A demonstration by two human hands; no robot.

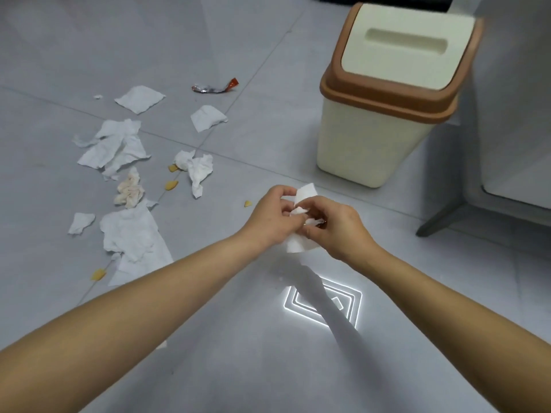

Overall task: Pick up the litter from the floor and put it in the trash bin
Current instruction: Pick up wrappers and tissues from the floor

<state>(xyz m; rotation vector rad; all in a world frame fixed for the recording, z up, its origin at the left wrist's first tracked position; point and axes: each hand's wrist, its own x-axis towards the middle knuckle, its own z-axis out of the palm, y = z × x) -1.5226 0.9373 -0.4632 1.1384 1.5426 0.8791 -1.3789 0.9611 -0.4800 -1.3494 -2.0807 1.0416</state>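
Note:
My left hand point(269, 214) and my right hand point(337, 229) meet above the floor, both gripping one crumpled white tissue point(299, 244). A cream trash bin point(372, 138) with a brown rim and a shut swing lid point(405, 46) stands just beyond my hands, to the right. Litter lies on the grey tiles to the left: several white tissues point(114, 147), a stained tissue wad point(129, 189), a foil wrapper with a red end point(214, 87) and small yellow chip pieces point(171, 184).
A white piece of furniture point(512, 129) with a grey slanted leg point(441, 217) stands at the right, close to the bin. A bright ceiling-lamp reflection point(323, 302) shines on the tile below my hands.

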